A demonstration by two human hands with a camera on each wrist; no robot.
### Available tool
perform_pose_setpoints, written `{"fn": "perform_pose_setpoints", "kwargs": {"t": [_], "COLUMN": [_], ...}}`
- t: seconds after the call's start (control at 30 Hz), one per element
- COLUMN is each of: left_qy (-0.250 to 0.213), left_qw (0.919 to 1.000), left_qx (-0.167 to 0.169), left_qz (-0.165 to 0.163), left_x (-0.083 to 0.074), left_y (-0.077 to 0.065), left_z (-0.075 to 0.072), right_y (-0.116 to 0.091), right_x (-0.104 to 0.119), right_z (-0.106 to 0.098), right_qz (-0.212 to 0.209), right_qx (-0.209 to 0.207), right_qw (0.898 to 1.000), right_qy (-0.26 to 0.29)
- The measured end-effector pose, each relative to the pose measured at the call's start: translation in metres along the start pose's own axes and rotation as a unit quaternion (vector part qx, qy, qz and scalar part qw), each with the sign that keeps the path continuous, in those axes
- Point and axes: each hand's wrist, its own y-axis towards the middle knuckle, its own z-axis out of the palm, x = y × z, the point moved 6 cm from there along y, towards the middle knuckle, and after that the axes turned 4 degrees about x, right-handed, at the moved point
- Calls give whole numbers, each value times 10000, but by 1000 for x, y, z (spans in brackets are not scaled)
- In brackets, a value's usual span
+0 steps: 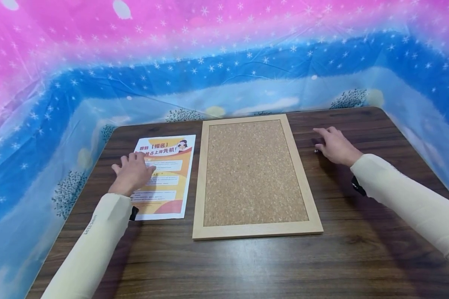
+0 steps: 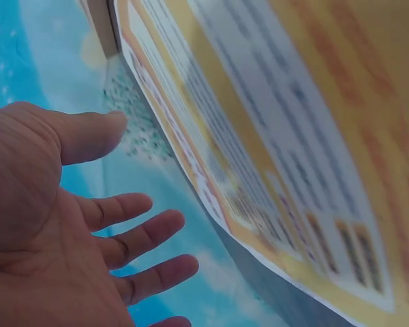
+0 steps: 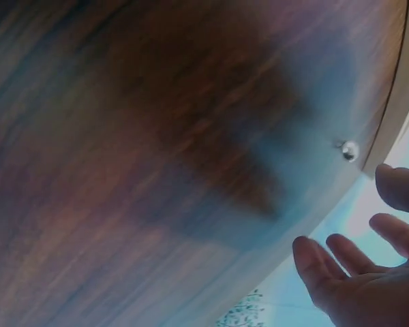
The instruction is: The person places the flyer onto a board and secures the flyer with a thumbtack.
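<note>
Some of the poster [image 1: 168, 180] hides behind left fingers [image 1: 132, 159].

Tabletop [image 1: 254, 268]: dk brown woodgrain, rounded far corners, lower part of frame. Wood-framed corkboard [image 1: 254, 174] flat nr ctr. Printed sheet [image 1: 166, 180], orange/yellow/white, just beside, ctr-left. Sm. shiny item [image 3: 350, 150] on tabletop, ctr-right in R wrist view.

Head view: left hand [image 1: 132, 172] hid part of the poster [image 1: 182, 178] at centre left, small text [image 1: 164, 181] was illegible. Right wrist view: right hand [image 3: 375, 279] was cut off lower right; shiny bit [image 3: 350, 150] was too small to identify.
</note>
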Motion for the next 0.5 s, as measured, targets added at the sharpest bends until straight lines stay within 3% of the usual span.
{"fn": "perform_pose_setpoints", "kwargs": {"t": [0.23,0.5], "left_qy": [-120,-169], "left_qw": [9998,9982], "left_qx": [39,367], "left_qz": [-174,-434], "left_x": [26,50], "left_y": [-6,-16], "left_z": [-1,-3], "right_y": [3,6], "right_x": [-8,-14], "right_z": [0,4], "right_qz": [-30,-17], "right_qx": [-186,-301], "right_qw": [9998,9990], "right_qy": [102,335]}}
